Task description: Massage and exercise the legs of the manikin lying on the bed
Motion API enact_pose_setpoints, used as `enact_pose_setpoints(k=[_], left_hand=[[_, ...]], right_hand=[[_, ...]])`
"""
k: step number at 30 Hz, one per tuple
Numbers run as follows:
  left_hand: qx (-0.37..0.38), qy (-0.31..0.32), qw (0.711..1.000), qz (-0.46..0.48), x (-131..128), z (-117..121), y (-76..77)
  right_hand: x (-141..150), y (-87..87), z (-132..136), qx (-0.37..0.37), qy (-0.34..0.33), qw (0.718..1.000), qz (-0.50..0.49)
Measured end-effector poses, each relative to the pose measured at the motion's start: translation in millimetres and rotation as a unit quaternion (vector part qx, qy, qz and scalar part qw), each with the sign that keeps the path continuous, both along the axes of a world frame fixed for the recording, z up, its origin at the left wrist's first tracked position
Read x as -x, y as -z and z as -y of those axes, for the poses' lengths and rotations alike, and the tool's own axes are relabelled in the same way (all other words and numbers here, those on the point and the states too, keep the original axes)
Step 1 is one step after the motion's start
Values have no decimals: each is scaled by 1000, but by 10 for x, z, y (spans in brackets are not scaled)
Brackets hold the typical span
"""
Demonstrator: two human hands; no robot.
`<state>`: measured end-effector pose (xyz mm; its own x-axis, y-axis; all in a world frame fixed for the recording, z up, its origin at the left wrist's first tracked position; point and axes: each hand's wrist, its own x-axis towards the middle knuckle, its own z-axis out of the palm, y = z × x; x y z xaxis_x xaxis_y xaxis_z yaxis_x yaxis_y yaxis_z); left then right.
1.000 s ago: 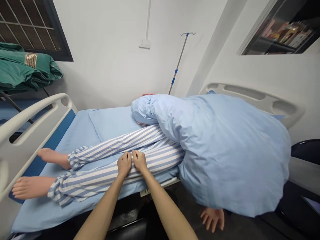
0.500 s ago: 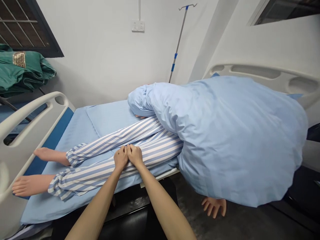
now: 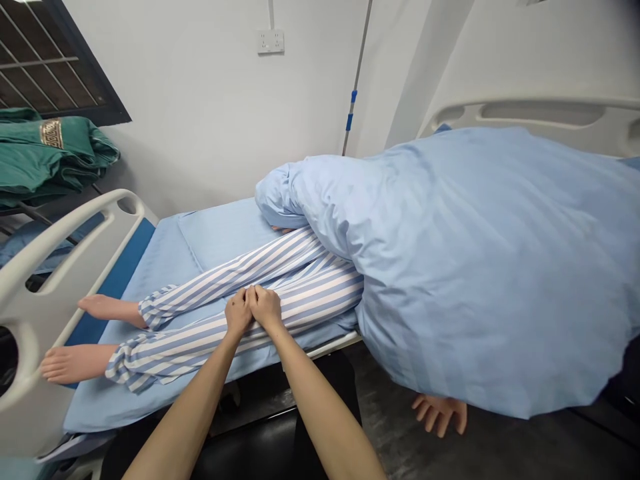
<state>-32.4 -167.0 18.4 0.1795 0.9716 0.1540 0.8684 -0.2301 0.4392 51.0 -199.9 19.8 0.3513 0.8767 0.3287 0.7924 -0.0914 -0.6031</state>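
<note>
A manikin's near leg [image 3: 315, 300], in blue-and-white striped trousers, lies along the bed. My left hand [image 3: 238, 312] and my right hand [image 3: 265, 307] rest side by side on it around the knee, touching each other, fingers curled down over the striped cloth. Their fingertips are hidden from me. The far leg [image 3: 240, 263] lies beyond, bent slightly. Two bare feet [image 3: 80, 364] point toward the footboard. A light blue quilt [image 3: 480, 267] covers the upper body, and a manikin hand [image 3: 440, 412] hangs out below its near edge.
A footboard [image 3: 65, 233] stands at the left and a headboard [image 3: 540, 113] at the far right. Folded green cloth [image 3: 55, 160] lies at the upper left. Behind the bed are an IV pole [image 3: 357, 73] and a wall socket [image 3: 271, 42]. The bed sheet [image 3: 220, 223] is light blue.
The view has shifted, so the pole's top hook is out of frame and the footboard sits farther right. Both hands stay on the near leg, in nearly the same place.
</note>
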Motion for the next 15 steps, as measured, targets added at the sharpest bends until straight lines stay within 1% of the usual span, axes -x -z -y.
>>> enact_pose_setpoints(k=[9,15], left_hand=[[12,9,1000,19,22,9,-17],[12,13,1000,-6,31,-16,6]], right_hand=[[26,25,-23,-14,10,1000,14],[38,91,-47,-43,1,999,6]])
